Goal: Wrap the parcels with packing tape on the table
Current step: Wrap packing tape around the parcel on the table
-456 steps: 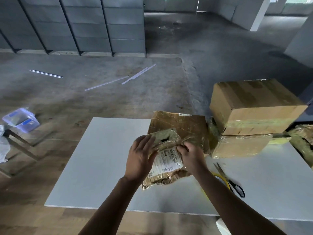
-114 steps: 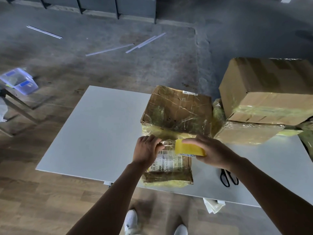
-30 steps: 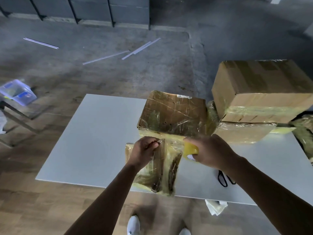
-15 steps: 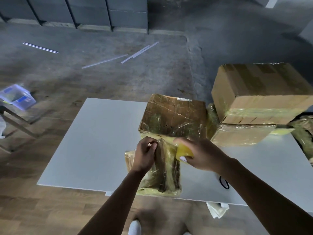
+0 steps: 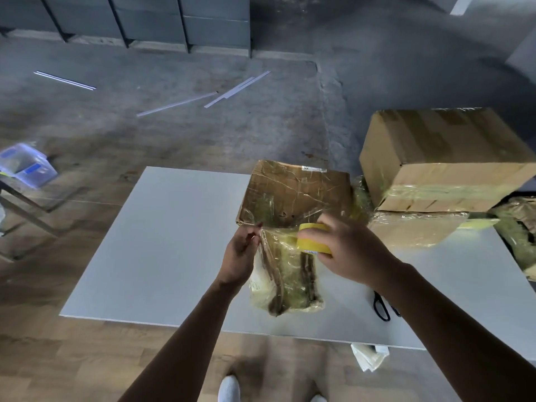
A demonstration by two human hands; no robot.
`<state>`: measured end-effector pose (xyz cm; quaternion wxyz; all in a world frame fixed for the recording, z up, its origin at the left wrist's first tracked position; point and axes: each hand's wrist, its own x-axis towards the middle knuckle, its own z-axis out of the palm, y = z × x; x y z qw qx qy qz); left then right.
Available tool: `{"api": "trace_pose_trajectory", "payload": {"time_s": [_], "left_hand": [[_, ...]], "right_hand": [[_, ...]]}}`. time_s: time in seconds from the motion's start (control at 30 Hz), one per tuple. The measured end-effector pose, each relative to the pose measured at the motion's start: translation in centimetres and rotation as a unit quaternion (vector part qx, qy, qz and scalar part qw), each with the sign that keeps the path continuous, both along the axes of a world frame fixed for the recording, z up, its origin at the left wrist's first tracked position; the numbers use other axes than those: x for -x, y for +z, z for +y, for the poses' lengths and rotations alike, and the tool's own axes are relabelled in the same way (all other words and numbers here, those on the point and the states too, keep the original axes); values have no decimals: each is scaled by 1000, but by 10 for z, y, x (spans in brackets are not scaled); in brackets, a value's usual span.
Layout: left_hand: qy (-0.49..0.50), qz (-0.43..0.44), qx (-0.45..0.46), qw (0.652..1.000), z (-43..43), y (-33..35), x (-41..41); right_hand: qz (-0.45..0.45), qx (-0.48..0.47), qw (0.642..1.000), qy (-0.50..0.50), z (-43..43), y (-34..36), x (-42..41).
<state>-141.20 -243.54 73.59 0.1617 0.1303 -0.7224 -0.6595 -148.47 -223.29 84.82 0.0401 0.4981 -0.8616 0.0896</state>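
- Parcel (image 5: 285, 274), film-wrapped, on surface (image 5: 162, 242), between the two sets of fingers, top end at fingertips.
- left hand (image 5: 239, 256): fingers curled, pinching parcel's top left corner.
- right hand (image 5: 348, 250): fingers wrapped round yellow tape roll (image 5: 311, 239), held against parcel's top, just right of left fingers.
- taped box (image 5: 293, 192) just beyond the fingertips.
- scissors (image 5: 381, 309) on surface, behind right fingers near the wrist, partly hidden by forearm.
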Motion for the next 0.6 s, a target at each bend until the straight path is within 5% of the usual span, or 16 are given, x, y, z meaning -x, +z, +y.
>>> {"api": "trace_pose_trajectory", "payload": {"time_s": [0.17, 0.33, 0.6], "left_hand": [[-22, -52, -29, 998, 7, 7, -5], [33, -75, 91, 992, 13, 14, 8], [47, -38, 157, 986, -12, 11, -2]], "right_hand": [[5, -23, 1000, 4, -8, 0, -2], [-2, -9, 1000, 26, -9, -3, -1], [-41, 62, 995, 69, 7, -13, 9]]}}
